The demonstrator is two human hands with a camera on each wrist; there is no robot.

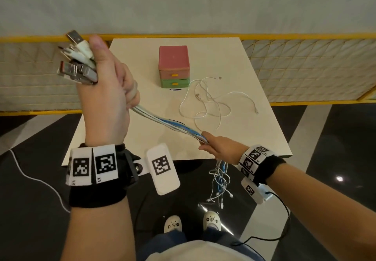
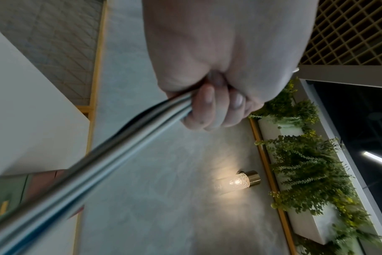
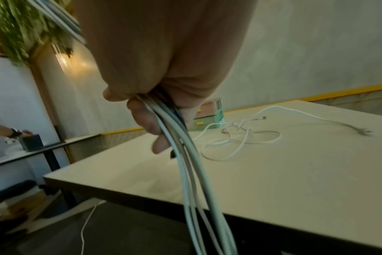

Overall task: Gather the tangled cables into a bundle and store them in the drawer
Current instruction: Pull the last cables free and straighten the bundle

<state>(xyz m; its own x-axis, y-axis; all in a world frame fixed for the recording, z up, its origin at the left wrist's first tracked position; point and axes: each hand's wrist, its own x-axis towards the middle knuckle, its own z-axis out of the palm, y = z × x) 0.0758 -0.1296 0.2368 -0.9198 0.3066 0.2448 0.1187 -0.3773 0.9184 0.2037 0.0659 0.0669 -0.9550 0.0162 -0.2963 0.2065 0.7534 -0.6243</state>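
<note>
My left hand (image 1: 109, 89) is raised at the table's left and grips a bundle of white and blue cables (image 1: 168, 123) near its plug ends (image 1: 78, 61), which stick out above the fist. The bundle runs taut down to my right hand (image 1: 218, 148), whose fingers are curled round it at the table's near edge. Loose ends (image 1: 220, 181) hang below that hand toward the floor. The wrist views show the left hand (image 2: 209, 107) and the right hand (image 3: 155, 120) closed round the cables (image 3: 192, 169). Another white cable (image 1: 211, 102) lies tangled on the table. A small drawer unit (image 1: 174, 66), pink over green, stands behind it with both drawers closed.
The beige table (image 1: 142, 138) has a yellow-framed partition (image 1: 305, 67) behind it. A thin white cord (image 1: 38, 179) trails on the dark floor at the left, a black one (image 1: 284, 220) at the right. Another person's hand (image 3: 22, 133) rests on a neighbouring table.
</note>
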